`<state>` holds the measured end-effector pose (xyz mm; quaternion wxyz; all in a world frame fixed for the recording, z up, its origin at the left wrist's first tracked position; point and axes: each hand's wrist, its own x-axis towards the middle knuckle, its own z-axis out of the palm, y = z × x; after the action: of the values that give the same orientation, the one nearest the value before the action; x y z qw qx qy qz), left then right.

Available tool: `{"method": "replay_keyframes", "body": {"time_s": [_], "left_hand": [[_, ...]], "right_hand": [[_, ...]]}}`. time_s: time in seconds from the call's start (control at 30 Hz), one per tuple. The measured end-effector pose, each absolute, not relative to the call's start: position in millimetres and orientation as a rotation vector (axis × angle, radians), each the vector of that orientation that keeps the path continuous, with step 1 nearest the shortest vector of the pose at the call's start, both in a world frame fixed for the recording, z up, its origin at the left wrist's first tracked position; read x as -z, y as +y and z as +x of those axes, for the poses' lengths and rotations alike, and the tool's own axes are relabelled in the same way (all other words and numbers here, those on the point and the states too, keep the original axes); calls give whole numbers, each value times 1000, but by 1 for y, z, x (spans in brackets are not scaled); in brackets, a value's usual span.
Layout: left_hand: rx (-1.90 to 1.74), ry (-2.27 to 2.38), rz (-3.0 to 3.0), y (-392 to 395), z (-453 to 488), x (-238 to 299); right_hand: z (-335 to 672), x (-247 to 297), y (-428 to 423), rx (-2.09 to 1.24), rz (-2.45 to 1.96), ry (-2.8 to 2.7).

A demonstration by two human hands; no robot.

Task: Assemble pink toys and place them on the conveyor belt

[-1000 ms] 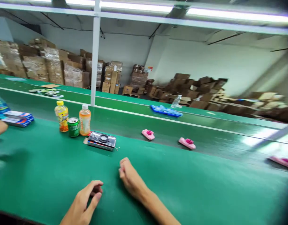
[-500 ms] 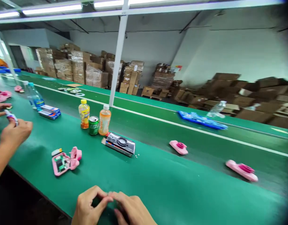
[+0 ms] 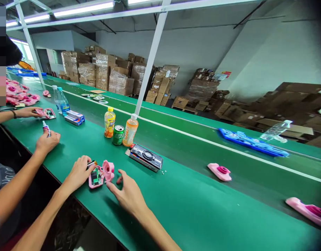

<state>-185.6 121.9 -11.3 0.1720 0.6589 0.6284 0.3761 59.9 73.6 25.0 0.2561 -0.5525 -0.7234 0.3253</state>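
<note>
An opened pink toy camera (image 3: 97, 177) lies on the green table, its green circuit board showing. My left hand (image 3: 80, 170) is closed at its upper left edge, with thumb and fingers around a small battery-like block (image 3: 91, 164) with a yellow end. My right hand (image 3: 129, 191) is open, its thumb and fingers apart, close to the pink front shell (image 3: 108, 170). Whether its fingertips touch the shell I cannot tell.
On the left, a co-worker's hands hold a glue tube (image 3: 46, 128) and another pink camera half (image 3: 46, 113). Beyond my hands stand a yellow-capped bottle (image 3: 109, 122), a green can (image 3: 118, 135), an orange bottle (image 3: 130, 130) and a boxed phone (image 3: 146, 157). Pink cameras (image 3: 220, 172) lie on the belt.
My hands, together near the table's front edge before, have parted and reached forward to the opened pink camera. The view has turned left. The co-worker's hands have moved apart.
</note>
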Motion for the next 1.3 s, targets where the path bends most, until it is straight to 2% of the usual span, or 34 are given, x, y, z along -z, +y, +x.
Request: {"method": "replay_keyframes", "body": {"time_s": [0.1, 0.23, 0.33, 0.4, 0.5, 0.6, 0.73, 0.9, 1.13, 1.3], "left_hand": [[-1079, 1688, 1779, 101, -160, 8], [-1127, 1493, 1585, 65, -125, 12], [-1171, 1225, 1331, 43, -98, 14], [-1155, 1048, 1209, 36, -85, 11], [-1115, 856, 1047, 35, -73, 5], [-1166, 778, 729, 34, -65, -1], [-1251, 731, 430, 26, -55, 0], [-1198, 706, 610, 23, -55, 4], [-1132, 684, 646, 24, -61, 3], [-1099, 699, 638, 24, -62, 1]], "right_hand": [[45, -23, 92, -860, -1476, -1939], [93, -29, 83, -818, -1555, -1934], [128, -43, 56, -547, -1599, -1935], [129, -47, 39, -326, -1454, -2050], [106, -37, 27, -117, -1127, -2234], [83, -19, 25, 3, -1037, -2124], [79, -12, 25, -133, -1057, -2036], [90, -25, 33, -465, -1129, -2003], [89, -32, 41, -501, -1255, -1997], [97, -38, 48, -470, -1259, -2236]]}}
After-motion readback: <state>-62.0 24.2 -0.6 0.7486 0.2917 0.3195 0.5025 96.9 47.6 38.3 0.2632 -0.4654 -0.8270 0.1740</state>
